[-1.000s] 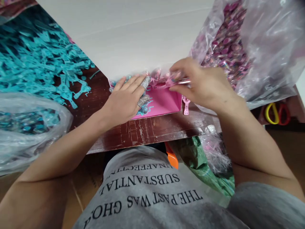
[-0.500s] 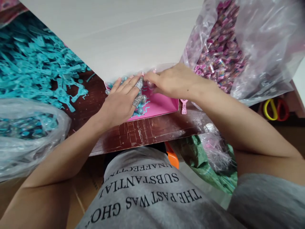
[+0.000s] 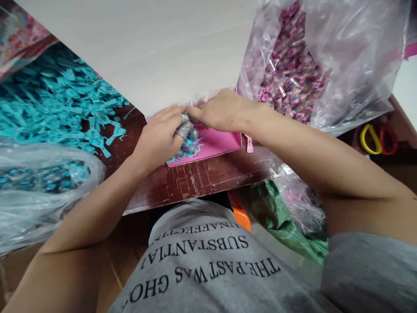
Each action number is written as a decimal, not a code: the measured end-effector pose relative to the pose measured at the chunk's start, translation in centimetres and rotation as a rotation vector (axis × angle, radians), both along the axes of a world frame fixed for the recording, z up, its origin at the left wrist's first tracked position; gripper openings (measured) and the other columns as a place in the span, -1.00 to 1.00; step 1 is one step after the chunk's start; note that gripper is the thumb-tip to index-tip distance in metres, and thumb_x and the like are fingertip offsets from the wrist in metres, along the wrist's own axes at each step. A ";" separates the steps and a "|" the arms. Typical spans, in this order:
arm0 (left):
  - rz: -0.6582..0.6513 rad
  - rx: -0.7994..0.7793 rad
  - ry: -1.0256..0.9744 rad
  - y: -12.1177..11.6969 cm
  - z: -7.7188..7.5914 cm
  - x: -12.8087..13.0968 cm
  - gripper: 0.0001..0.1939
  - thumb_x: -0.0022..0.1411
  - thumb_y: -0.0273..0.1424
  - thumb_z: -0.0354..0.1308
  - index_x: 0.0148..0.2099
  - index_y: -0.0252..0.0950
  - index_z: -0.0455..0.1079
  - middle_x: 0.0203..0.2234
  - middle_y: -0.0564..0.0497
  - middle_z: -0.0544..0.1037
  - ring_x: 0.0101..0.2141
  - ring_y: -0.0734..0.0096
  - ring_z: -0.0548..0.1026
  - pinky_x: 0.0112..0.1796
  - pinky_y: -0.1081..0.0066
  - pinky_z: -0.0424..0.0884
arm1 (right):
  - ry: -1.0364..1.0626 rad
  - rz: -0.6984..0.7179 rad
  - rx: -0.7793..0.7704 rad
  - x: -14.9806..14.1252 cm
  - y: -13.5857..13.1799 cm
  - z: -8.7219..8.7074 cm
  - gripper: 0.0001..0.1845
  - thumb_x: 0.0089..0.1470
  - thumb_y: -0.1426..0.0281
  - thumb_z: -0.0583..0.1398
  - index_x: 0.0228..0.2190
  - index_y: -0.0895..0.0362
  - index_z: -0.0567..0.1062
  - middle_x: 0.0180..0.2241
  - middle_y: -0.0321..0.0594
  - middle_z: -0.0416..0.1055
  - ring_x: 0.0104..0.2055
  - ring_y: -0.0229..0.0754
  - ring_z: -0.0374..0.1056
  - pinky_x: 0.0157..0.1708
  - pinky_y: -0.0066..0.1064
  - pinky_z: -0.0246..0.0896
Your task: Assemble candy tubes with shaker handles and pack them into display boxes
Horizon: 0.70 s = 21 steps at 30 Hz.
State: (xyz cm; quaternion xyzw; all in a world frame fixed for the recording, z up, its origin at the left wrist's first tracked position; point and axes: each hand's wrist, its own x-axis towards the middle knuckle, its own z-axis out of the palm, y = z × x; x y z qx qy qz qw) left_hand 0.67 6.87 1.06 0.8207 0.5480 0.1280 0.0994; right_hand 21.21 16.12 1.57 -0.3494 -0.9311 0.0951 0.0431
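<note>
My left hand (image 3: 160, 135) is over the left part of a shallow pink box (image 3: 216, 143), its fingers bent and close together. Grey speckled wraps (image 3: 185, 129) cover two of its fingers. Below these fingers lie turquoise pieces with clear, round, bead-like parts (image 3: 192, 148); what the fingertips hold is hidden. My right hand (image 3: 224, 111) curls over the box's back right part, its thumb beside the left fingertips. Its other fingers are mostly out of sight. Small pinkish clear parts show near its thumb.
A large white panel (image 3: 156, 52) rises behind the box. Left lie a heap of turquoise plastic pieces (image 3: 65, 95) and a clear bag (image 3: 42, 208) of blue parts. A bag of pink capped tubes (image 3: 289, 82) stands right, near a pink piece (image 3: 249, 144) and yellow-and-red-handled scissors (image 3: 370, 139).
My left fingers have drawn from spread and flat to bent and closer together. My right hand has shifted slightly left, and the view has turned a little.
</note>
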 end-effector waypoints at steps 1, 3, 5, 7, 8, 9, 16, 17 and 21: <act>0.021 0.014 0.005 0.1 0.2 0.1 -0.63 0.50 -0.31 -0.07 0.11 -0.22 0.52 0.34 0.01 0.50 0.37 0.09 0.38 0.43 0.01 0.26 | -0.097 0.039 0.043 0.2 -0.4 0.4 -0.71 0.35 0.45 0.20 0.06 0.01 0.55 -0.24 -0.22 0.66 -0.23 -0.02 0.55 -0.31 -0.27 0.26; 0.062 0.033 0.033 0.3 0.4 0.5 -0.65 0.49 -0.28 -0.02 0.12 -0.18 0.53 0.30 0.05 0.53 0.32 0.11 0.41 0.39 0.02 0.31 | -0.168 0.083 0.130 1.1 -1.0 1.3 -0.69 0.39 0.34 0.20 0.12 0.02 0.49 -0.06 -0.15 0.64 -0.14 0.01 0.54 -0.32 -0.26 0.27; 0.080 0.040 0.071 0.6 0.7 1.0 -0.67 0.47 -0.28 0.02 0.13 -0.15 0.53 0.28 0.07 0.55 0.28 0.11 0.44 0.33 -0.01 0.35 | -0.030 0.042 0.190 2.4 -1.5 1.7 -0.71 0.37 0.22 0.23 0.07 -0.04 0.50 0.04 -0.17 0.59 -0.04 0.04 0.49 -0.29 -0.22 0.33; 0.092 0.041 0.111 0.9 1.2 1.7 -0.67 0.45 -0.32 0.02 0.10 -0.11 0.56 0.23 0.08 0.59 0.23 0.08 0.48 0.27 -0.06 0.36 | 0.129 -0.033 0.199 3.5 -1.7 1.8 -0.79 0.33 0.16 0.25 -0.03 -0.14 0.53 0.02 -0.22 0.58 0.02 0.07 0.45 -0.24 -0.16 0.40; 0.098 0.039 0.123 1.0 1.5 2.0 -0.67 0.46 -0.33 0.00 0.07 -0.08 0.57 0.20 0.07 0.61 0.20 0.06 0.50 0.25 -0.08 0.35 | 0.179 -0.077 0.175 3.9 -1.8 1.7 -0.83 0.32 0.16 0.25 -0.07 -0.16 0.54 0.00 -0.22 0.57 0.03 0.09 0.44 -0.20 -0.12 0.42; 0.104 0.036 0.133 1.2 1.8 2.4 -0.66 0.47 -0.32 -0.03 0.04 -0.05 0.58 0.17 0.06 0.62 0.18 0.05 0.51 0.25 -0.09 0.33 | 0.204 -0.123 0.138 4.1 -1.9 1.6 -0.85 0.32 0.17 0.23 -0.10 -0.17 0.55 -0.02 -0.23 0.57 0.02 0.10 0.45 -0.16 -0.09 0.43; 0.158 -0.024 0.247 2.2 2.6 3.5 -0.69 0.43 -0.30 -0.02 -0.07 -0.12 0.57 0.09 0.01 0.64 0.13 0.08 0.48 0.23 -0.10 0.26 | 0.378 -0.240 -0.101 3.2 -1.5 0.1 -0.84 0.23 0.09 0.26 -0.16 -0.26 0.60 0.01 -0.33 0.58 0.13 0.13 0.46 0.09 -0.03 0.36; 0.152 -0.043 0.246 2.5 2.3 3.4 -0.70 0.40 -0.34 -0.02 -0.13 -0.11 0.58 0.04 -0.01 0.66 0.12 0.06 0.50 0.20 -0.10 0.29 | 0.406 -0.235 -0.126 3.2 -1.4 -0.3 -0.84 0.23 0.06 0.25 -0.18 -0.28 0.61 0.00 -0.34 0.59 0.12 0.12 0.45 0.10 -0.03 0.35; 0.107 -0.036 0.078 3.6 1.0 2.6 -0.72 0.26 -0.42 0.00 -0.32 -0.09 0.54 -0.13 -0.03 0.69 0.03 0.00 0.59 0.14 -0.03 0.39 | 0.404 -0.256 -0.178 3.1 -1.1 -2.2 -0.70 0.28 0.02 0.13 -0.16 -0.28 0.65 -0.02 -0.33 0.61 0.10 0.11 0.44 0.11 0.05 0.35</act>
